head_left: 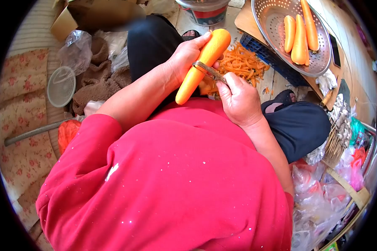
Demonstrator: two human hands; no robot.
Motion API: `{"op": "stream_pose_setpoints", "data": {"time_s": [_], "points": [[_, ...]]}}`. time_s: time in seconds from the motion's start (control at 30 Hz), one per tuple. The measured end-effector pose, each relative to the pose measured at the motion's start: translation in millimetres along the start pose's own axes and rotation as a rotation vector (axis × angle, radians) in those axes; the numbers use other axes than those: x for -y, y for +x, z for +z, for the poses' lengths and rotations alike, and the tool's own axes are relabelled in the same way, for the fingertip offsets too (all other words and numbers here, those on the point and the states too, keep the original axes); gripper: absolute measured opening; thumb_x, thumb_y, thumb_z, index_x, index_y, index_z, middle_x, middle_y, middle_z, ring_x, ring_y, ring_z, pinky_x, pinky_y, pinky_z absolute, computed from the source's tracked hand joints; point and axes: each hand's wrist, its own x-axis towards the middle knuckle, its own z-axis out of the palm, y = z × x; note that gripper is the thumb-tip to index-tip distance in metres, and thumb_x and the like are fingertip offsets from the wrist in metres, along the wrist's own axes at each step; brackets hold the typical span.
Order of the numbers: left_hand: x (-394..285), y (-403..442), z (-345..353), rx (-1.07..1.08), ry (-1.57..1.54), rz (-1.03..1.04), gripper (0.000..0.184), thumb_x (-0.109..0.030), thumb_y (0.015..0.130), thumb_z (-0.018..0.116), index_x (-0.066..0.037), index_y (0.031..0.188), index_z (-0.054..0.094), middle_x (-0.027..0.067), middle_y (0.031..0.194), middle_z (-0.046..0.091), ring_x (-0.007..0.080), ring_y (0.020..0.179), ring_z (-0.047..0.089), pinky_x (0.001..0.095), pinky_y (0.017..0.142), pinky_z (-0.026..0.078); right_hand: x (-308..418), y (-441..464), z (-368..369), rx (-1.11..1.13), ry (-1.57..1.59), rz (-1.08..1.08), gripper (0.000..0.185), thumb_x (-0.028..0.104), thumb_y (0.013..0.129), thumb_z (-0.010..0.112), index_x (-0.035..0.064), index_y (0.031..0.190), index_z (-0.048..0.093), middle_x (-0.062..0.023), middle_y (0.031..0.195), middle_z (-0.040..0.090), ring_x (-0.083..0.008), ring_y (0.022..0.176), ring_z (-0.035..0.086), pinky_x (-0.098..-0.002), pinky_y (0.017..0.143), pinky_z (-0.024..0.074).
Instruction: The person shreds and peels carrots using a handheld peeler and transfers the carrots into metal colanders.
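My left hand (pixel 187 56) is wrapped round the upper part of a thick orange carrot (pixel 215 44), which tilts with its narrow end down toward my lap. In my right hand (pixel 242 99) is a metal peeler (pixel 213 72) gripped by its handle, its head lying across the middle of the carrot. Below and behind the carrot, a heap of orange peelings (pixel 243 62) covers part of the floor. Several peeled carrots (pixel 300 42) lie in a perforated metal colander (pixel 272 31) at the upper right.
The colander rests on a wooden board (pixel 243 21) above a blue crate (pixel 259 52); a phone (pixel 334 50) lies beside it. A lidded bucket (pixel 203 16) stands ahead. Plastic bags (pixel 314 205) and skewers (pixel 333 144) are at right, a cardboard box (pixel 65 23) and brown cloth (pixel 96 85) at left.
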Motion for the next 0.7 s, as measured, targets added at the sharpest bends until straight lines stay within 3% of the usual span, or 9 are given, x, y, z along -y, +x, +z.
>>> {"op": "stream_pose_setpoints", "data": {"time_s": [0.03, 0.1, 0.17, 0.23, 0.37, 0.5, 0.57, 0.7], "points": [[-0.7, -2.1, 3.3, 0.024, -0.025, -0.025, 0.05, -0.049, 0.097, 0.04, -0.004, 0.117, 0.051, 0.013, 0.083, 0.06, 0.0217, 0.058, 0.06, 0.0306, 0.043, 0.049, -4.0, 3.4, -1.1, -0.002, -0.004, 0.003, 0.02, 0.026, 0.091, 0.055, 0.0062, 0.086, 0.053, -0.018, 0.076, 0.063, -0.0408, 0.072, 0.061, -0.0482, 0.061, 0.0478], [0.9, -14.2, 9.1, 0.03, 0.086, -0.063, 0.051, -0.048, 0.097, 0.04, -0.002, 0.116, 0.053, 0.0145, 0.085, 0.062, 0.0217, 0.056, 0.06, 0.0294, 0.042, 0.048, -18.9, 14.5, -6.0, -0.071, -0.051, 0.287, 0.024, 0.028, 0.092, 0.053, 0.0049, 0.086, 0.054, -0.0187, 0.078, 0.063, -0.0416, 0.074, 0.06, -0.0479, 0.062, 0.0471], [1.5, -23.2, 1.0, 0.217, 0.136, -0.101, 0.052, -0.047, 0.098, 0.039, -0.001, 0.119, 0.051, 0.0153, 0.086, 0.063, 0.0215, 0.056, 0.061, 0.0284, 0.043, 0.049, -53.9, 28.1, -15.9, -0.099, -0.053, 0.46, 0.028, 0.03, 0.093, 0.051, 0.0036, 0.086, 0.056, -0.0202, 0.077, 0.063, -0.0418, 0.074, 0.06, -0.0474, 0.064, 0.0464], [0.5, -28.5, 6.8, 0.187, 0.166, -0.087, 0.053, -0.047, 0.098, 0.038, 0.0, 0.121, 0.05, 0.016, 0.087, 0.064, 0.0213, 0.057, 0.061, 0.0281, 0.043, 0.049, -63.7, 31.6, -27.6, -0.162, -0.055, 0.511, 0.028, 0.029, 0.094, 0.049, 0.0035, 0.086, 0.058, -0.0212, 0.076, 0.062, -0.041, 0.074, 0.061, -0.0465, 0.065, 0.046], [-2.9, -16.1, 2.6, 0.114, 0.051, -0.014, 0.053, -0.046, 0.099, 0.036, -0.001, 0.122, 0.05, 0.0173, 0.091, 0.065, 0.0209, 0.06, 0.062, 0.0285, 0.044, 0.05, -33.6, 18.6, -14.9, -0.189, 0.124, 0.302, 0.017, 0.02, 0.093, 0.055, 0.0041, 0.09, 0.058, -0.0179, 0.072, 0.06, -0.033, 0.068, 0.062, -0.038, 0.06, 0.046], [-2.2, 0.6, -0.7, 0.015, 0.073, 0.042, 0.05, -0.045, 0.099, 0.038, -0.001, 0.114, 0.055, 0.0139, 0.091, 0.066, 0.0197, 0.061, 0.062, 0.0309, 0.048, 0.052, 0.1, 2.9, -4.6, -0.009, 0.062, 0.058, 0.01, 0.015, 0.09, 0.057, 0.0061, 0.089, 0.055, -0.019, 0.076, 0.059, -0.0406, 0.072, 0.06, -0.0423, 0.061, 0.0469], [1.0, 1.8, 3.1, 0.033, 0.033, 0.044, 0.051, -0.046, 0.098, 0.039, 0.0, 0.112, 0.055, 0.0127, 0.088, 0.065, 0.0196, 0.059, 0.061, 0.0311, 0.048, 0.051, -3.3, 2.9, -0.1, -0.044, 0.024, 0.016, 0.02, 0.025, 0.09, 0.057, 0.0073, 0.082, 0.052, -0.0187, 0.073, 0.06, -0.0412, 0.068, 0.06, -0.0494, 0.059, 0.0467], [0.6, -21.7, 12.0, 0.047, 0.088, -0.088, 0.052, -0.046, 0.098, 0.039, 0.001, 0.115, 0.054, 0.0149, 0.081, 0.061, 0.0219, 0.057, 0.058, 0.0303, 0.044, 0.048, -38.3, 27.1, -18.2, -0.155, -0.104, 0.315, 0.027, 0.029, 0.094, 0.05, 0.0042, 0.086, 0.055, -0.0228, 0.076, 0.061, -0.0445, 0.073, 0.059, -0.0497, 0.063, 0.046]]}}
